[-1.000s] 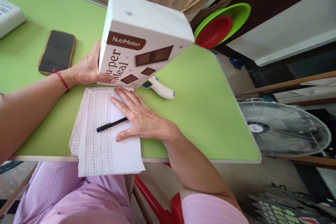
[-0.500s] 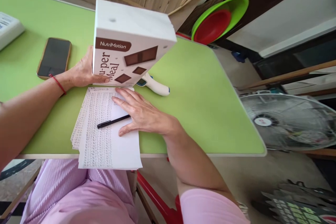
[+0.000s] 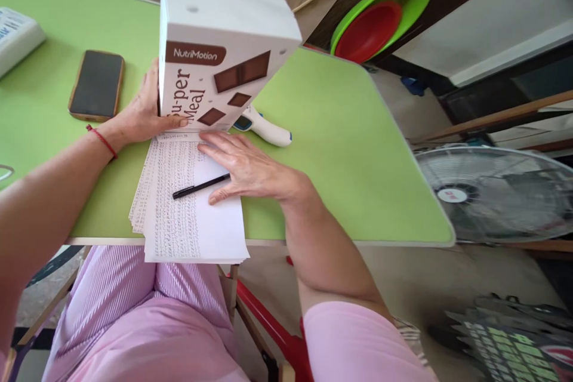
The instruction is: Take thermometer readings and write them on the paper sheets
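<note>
Bottom centre: papers (image 3: 192, 203) overhang the table (image 3: 349, 149) edge, my right hand (image 3: 250, 168) flat on them, open, pinning them, pen (image 3: 201, 185) under the fingers. Behind, centre frame: left hand (image 3: 141, 108) grips the box (image 3: 215, 59), stood on end, tilted. The box hides most of a white handheld device (image 3: 266, 130). Upper left: phone (image 3: 96, 85).
</note>
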Demonstrator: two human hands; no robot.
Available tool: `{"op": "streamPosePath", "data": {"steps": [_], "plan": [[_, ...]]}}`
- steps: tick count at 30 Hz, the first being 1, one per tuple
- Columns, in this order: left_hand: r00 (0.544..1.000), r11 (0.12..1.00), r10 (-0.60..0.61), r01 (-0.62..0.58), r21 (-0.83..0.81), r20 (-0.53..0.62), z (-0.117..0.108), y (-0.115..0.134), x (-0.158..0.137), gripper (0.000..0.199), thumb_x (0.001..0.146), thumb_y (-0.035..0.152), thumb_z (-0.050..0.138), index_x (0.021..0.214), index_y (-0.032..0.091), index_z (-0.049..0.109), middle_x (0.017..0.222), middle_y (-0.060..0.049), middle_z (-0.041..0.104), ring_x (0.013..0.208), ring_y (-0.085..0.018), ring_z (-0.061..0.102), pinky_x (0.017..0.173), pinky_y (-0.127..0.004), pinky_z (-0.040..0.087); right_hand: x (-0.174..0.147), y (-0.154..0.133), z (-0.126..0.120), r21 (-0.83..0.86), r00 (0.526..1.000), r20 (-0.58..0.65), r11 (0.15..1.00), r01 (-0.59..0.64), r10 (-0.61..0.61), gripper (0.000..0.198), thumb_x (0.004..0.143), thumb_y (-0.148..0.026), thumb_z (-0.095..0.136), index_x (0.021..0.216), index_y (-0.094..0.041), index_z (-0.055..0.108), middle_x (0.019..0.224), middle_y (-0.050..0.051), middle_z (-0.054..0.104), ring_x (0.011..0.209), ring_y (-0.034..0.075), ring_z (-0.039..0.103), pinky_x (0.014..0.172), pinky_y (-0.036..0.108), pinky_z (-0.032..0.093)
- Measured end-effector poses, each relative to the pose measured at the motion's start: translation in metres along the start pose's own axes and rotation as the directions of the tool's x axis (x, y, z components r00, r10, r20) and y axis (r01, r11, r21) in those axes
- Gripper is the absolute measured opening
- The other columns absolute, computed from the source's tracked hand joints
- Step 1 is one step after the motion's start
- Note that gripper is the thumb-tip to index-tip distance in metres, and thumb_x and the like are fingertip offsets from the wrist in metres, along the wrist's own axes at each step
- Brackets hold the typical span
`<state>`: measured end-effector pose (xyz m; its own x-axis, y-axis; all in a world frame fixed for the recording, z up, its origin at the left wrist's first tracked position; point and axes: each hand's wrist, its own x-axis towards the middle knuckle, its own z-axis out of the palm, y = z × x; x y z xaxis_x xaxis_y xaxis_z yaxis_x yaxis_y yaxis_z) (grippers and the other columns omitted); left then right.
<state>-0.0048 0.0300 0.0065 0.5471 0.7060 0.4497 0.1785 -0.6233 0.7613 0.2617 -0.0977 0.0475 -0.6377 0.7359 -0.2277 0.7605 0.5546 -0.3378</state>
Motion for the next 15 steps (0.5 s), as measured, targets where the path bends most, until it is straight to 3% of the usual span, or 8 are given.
{"op": "streamPosePath", "data": {"steps": [3, 7, 9, 11, 15], "plan": [[0.999, 0.996, 0.040, -0.038, 0.075, -0.018, 0.001, -0.003, -0.001, 0.087, 0.066, 0.080, 0.090, 0.137, 0.034, 0.068, 0.145, -0.007, 0.068, 0.157, -0.045, 0.039, 0.131, -0.064, 0.030, 0.002, 0.004, -0.002, -0.018, 1.000, -0.008, 1.000, 0.010, -0.010, 0.117, 0.081, -0.095, 0.062, 0.169, -0.020, 0.041, 0.182, 0.020, 0.027, 0.170, 0.047, 0.021, 0.137, 0.074, 0.019], [0.998, 0.998, 0.058, -0.058, 0.019, 0.001, 0.001, -0.012, 0.003, 0.120, 0.057, 0.079, 0.097, 0.157, 0.034, 0.050, 0.160, -0.006, 0.056, 0.155, -0.045, 0.039, 0.129, -0.065, 0.034, -0.015, -0.014, -0.018, -0.058, 0.999, -0.021, 0.998, -0.035, 0.034, 0.120, 0.081, -0.090, 0.068, 0.171, -0.017, 0.037, 0.181, 0.022, 0.027, 0.168, 0.051, 0.024, 0.135, 0.078, 0.019], [0.996, 0.996, 0.092, -0.092, -0.017, 0.008, 0.001, -0.018, 0.006, 0.139, 0.053, 0.075, 0.102, 0.167, 0.034, 0.033, 0.168, -0.005, 0.044, 0.152, -0.044, 0.039, 0.131, -0.066, 0.032, -0.033, -0.044, -0.029, -0.099, 0.995, -0.082, 0.993, -0.057, 0.049, 0.111, 0.088, -0.081, 0.068, 0.172, -0.017, 0.035, 0.181, 0.022, 0.029, 0.168, 0.050, 0.024, 0.135, 0.079, 0.016], [0.993, 0.992, 0.122, -0.121, -0.035, 0.005, 0.000, -0.022, 0.010, 0.148, 0.050, 0.073, 0.105, 0.169, 0.033, 0.024, 0.173, -0.003, 0.035, 0.152, -0.042, 0.035, 0.133, -0.066, 0.028, -0.050, -0.086, -0.033, -0.142, 0.990, -0.138, 0.990, -0.022, 0.002, 0.088, 0.100, -0.069, 0.060, 0.170, -0.020, 0.039, 0.180, 0.016, 0.033, 0.169, 0.045, 0.025, 0.137, 0.077, 0.014], [0.996, 0.996, 0.083, -0.082, -0.030, 0.025, -0.001, -0.023, 0.014, 0.154, 0.049, 0.070, 0.108, 0.167, 0.022, 0.020, 0.174, -0.004, 0.030, 0.151, -0.039, 0.030, 0.135, -0.060, 0.024, -0.062, -0.176, -0.007, -0.102, 0.952, -0.103, 0.955, 0.278, -0.288, 0.052, 0.107, -0.067, 0.047, 0.154, -0.047, 0.056, 0.166, -0.004, 0.056, 0.157, 0.026, 0.049, 0.136, 0.056, 0.038]]}}
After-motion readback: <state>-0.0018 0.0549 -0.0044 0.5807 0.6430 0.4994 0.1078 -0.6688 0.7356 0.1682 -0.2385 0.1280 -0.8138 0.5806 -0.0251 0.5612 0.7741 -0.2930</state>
